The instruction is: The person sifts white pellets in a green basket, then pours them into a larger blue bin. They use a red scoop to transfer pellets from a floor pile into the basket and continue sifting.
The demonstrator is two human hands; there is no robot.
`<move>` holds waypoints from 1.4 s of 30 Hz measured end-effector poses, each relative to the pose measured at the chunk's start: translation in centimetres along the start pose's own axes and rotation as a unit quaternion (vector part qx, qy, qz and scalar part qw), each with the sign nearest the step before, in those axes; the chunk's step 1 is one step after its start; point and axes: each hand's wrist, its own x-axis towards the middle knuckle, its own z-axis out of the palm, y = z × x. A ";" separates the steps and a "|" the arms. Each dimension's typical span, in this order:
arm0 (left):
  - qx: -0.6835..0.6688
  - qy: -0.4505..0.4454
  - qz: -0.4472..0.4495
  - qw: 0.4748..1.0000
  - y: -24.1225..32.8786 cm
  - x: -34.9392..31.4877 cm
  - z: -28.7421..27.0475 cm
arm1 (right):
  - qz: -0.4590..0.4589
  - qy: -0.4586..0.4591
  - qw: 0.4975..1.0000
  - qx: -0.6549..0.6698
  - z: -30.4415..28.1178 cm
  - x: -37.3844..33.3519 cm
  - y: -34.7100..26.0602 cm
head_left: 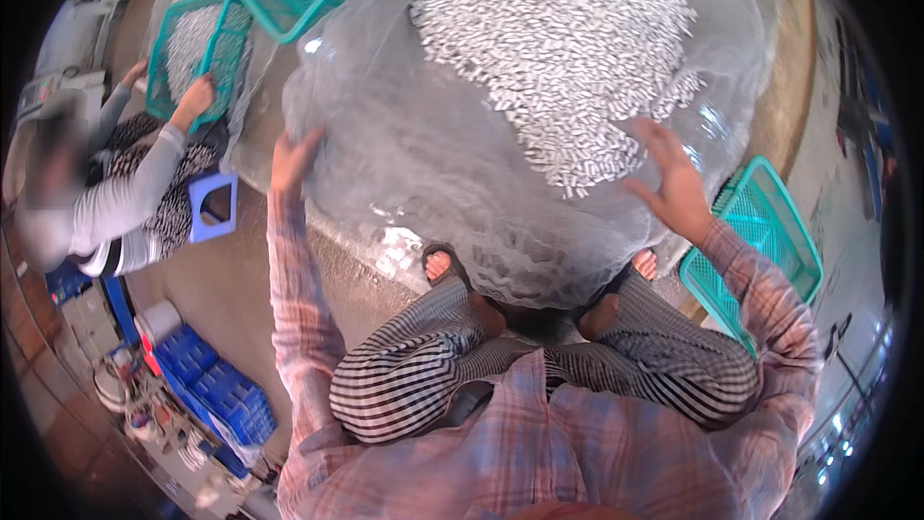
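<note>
A large heap of small white-and-grey cylindrical pieces (568, 48) lies spread on a translucent grey mesh sheet (404, 154) in front of me. At the sheet's left edge is my left hand (292, 162), thumb and fingers apart, with nothing visible between them. My right hand (674, 181) is open over the near right edge of the heap, its fingers spread and slightly blurred. Whether its fingertips touch the pieces, I cannot tell. Near my feet the sheet gathers in loose folds.
Beside my right forearm stands a green plastic basket (807, 246). Another green basket (279, 24) is at the far left. A co-worker at left grips a green basket (234, 58) holding similar pieces, near a purple plastic stool (212, 228). Blue crates (217, 380) stand lower left.
</note>
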 end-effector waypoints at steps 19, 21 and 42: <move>-0.376 -0.351 -0.174 0.840 -1.0 -5.1 12.4 | 0.368 0.106 0.679 0.626 -0.5 -0.8 1.5; -0.393 -0.213 -0.079 0.891 1.6 -5.8 9.8 | 0.335 0.137 0.696 0.620 -3.9 2.3 0.2; -0.052 -0.018 -0.153 0.987 -10.0 -10.1 -12.5 | 0.394 -0.084 0.872 0.277 -10.1 -9.7 1.0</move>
